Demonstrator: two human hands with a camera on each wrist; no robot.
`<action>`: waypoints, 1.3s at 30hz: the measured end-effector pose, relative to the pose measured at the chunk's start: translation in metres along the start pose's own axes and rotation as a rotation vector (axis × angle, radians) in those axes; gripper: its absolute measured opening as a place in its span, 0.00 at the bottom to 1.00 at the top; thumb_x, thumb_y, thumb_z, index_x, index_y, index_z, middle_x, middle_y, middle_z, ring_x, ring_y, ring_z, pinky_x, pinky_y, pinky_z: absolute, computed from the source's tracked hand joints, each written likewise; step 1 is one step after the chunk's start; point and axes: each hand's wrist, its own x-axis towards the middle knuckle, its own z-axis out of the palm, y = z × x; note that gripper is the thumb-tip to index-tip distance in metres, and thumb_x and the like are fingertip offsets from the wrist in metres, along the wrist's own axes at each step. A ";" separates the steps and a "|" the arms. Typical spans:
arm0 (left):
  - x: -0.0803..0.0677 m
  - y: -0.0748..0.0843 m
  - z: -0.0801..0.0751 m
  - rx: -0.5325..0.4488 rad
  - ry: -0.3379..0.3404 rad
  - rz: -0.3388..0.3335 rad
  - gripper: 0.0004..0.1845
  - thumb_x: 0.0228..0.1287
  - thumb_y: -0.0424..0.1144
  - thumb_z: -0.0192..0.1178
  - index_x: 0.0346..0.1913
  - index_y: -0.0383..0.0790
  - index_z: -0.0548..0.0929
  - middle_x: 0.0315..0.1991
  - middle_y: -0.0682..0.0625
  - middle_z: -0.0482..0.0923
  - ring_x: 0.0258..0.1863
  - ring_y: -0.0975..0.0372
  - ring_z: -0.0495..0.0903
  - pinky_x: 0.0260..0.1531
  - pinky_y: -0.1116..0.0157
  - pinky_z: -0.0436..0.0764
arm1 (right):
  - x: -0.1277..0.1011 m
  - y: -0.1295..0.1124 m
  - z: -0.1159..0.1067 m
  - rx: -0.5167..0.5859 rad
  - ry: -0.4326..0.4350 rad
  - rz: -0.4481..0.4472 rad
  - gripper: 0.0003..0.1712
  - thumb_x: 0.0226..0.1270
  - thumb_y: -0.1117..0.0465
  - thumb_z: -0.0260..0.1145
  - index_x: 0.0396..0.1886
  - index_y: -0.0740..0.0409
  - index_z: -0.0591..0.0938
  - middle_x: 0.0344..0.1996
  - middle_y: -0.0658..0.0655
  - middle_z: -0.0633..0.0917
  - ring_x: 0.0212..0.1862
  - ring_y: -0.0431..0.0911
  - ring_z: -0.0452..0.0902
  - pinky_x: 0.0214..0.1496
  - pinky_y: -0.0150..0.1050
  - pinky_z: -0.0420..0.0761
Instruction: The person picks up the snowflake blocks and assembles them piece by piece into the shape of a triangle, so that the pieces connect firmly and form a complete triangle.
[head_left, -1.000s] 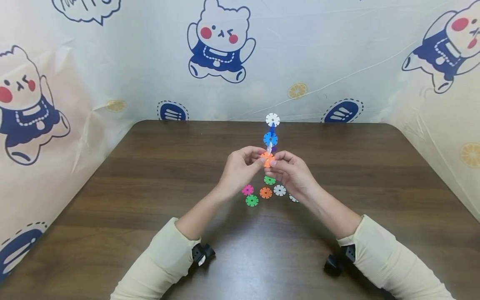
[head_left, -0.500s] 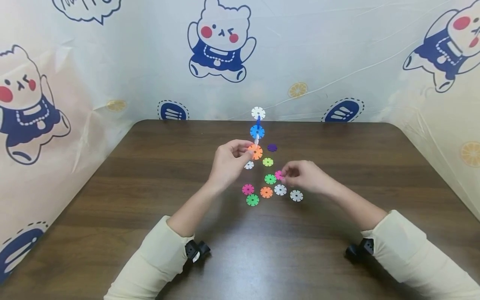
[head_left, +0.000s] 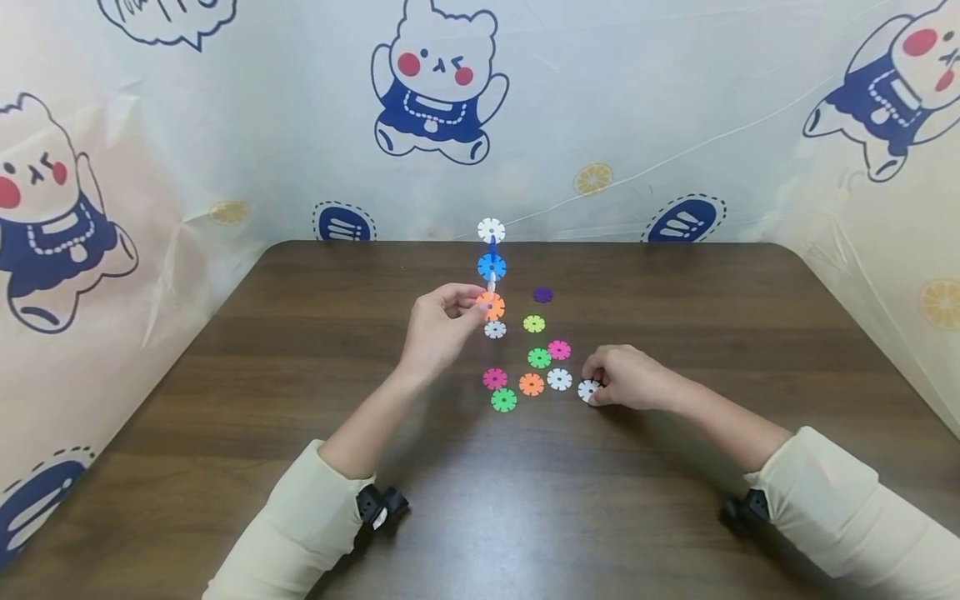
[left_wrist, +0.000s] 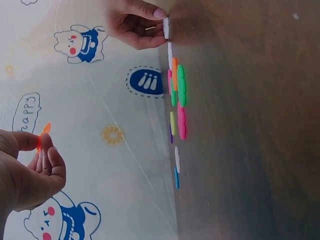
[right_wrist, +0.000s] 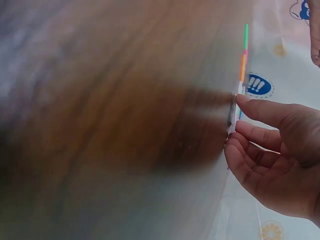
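Note:
In the head view my left hand (head_left: pixel 446 329) pinches an orange notched plastic disc (head_left: pixel 491 307), the bottom piece of an upright chain. Above it are a pale disc seen edge-on (head_left: pixel 492 283), a blue disc (head_left: pixel 492 267), a dark blue edge-on disc and a white disc (head_left: pixel 491 231) at the top. The left wrist view has the orange disc (left_wrist: pixel 46 128) between thumb and fingers. My right hand (head_left: pixel 630 377) pinches a loose white notched disc (head_left: pixel 588 391) at the tabletop, on the right of the loose discs. In the right wrist view that disc is thin and edge-on, partly hidden by fingers.
Several loose discs lie mid-table (head_left: pixel 225 467): purple (head_left: pixel 543 294), yellow-green (head_left: pixel 534 323), pink (head_left: pixel 559 350), green (head_left: pixel 539 358), orange (head_left: pixel 532 384), white (head_left: pixel 559 379) and others. A printed cloth (head_left: pixel 300 125) hangs behind the table's far edge.
My right hand left the orange disc, moved right and toward me, and now grips the loose white disc. My left hand carried the chain leftward.

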 end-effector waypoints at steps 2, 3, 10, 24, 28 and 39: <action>0.000 -0.001 -0.001 -0.001 0.004 0.001 0.10 0.56 0.31 0.62 0.42 0.34 0.83 0.30 0.46 0.79 0.30 0.58 0.76 0.25 0.70 0.75 | 0.000 0.000 0.000 -0.007 -0.006 0.008 0.13 0.48 0.64 0.74 0.35 0.62 0.82 0.29 0.52 0.76 0.31 0.44 0.70 0.34 0.36 0.74; 0.000 -0.002 -0.001 -0.003 0.005 0.001 0.10 0.56 0.31 0.61 0.42 0.34 0.83 0.30 0.46 0.79 0.30 0.58 0.76 0.25 0.70 0.75 | 0.001 0.000 0.000 -0.007 -0.009 0.012 0.13 0.48 0.64 0.74 0.34 0.61 0.81 0.29 0.52 0.76 0.31 0.44 0.70 0.34 0.36 0.74; -0.003 0.006 -0.001 0.019 0.003 -0.041 0.11 0.57 0.29 0.60 0.43 0.32 0.82 0.32 0.43 0.79 0.32 0.57 0.76 0.26 0.71 0.74 | 0.002 -0.001 -0.002 0.035 0.001 0.044 0.11 0.48 0.66 0.74 0.31 0.58 0.80 0.23 0.50 0.76 0.28 0.44 0.70 0.31 0.36 0.72; -0.007 0.008 0.007 0.013 -0.039 -0.064 0.10 0.57 0.31 0.61 0.43 0.34 0.83 0.32 0.45 0.80 0.32 0.58 0.76 0.26 0.69 0.74 | 0.009 -0.027 -0.011 0.395 0.447 -0.053 0.04 0.56 0.68 0.69 0.30 0.58 0.81 0.25 0.51 0.80 0.29 0.45 0.73 0.31 0.34 0.77; -0.009 0.009 0.011 0.003 -0.046 -0.051 0.10 0.57 0.30 0.61 0.43 0.34 0.83 0.32 0.45 0.80 0.31 0.58 0.77 0.27 0.68 0.75 | 0.012 -0.040 -0.012 0.530 0.556 -0.081 0.05 0.56 0.68 0.69 0.31 0.60 0.80 0.27 0.53 0.81 0.28 0.45 0.75 0.31 0.32 0.78; -0.014 0.011 0.019 -0.040 -0.075 -0.107 0.09 0.58 0.32 0.62 0.42 0.35 0.82 0.33 0.47 0.81 0.33 0.58 0.78 0.34 0.67 0.79 | 0.018 -0.049 -0.008 0.728 0.659 -0.177 0.06 0.55 0.73 0.67 0.32 0.67 0.79 0.28 0.60 0.81 0.26 0.47 0.74 0.28 0.30 0.78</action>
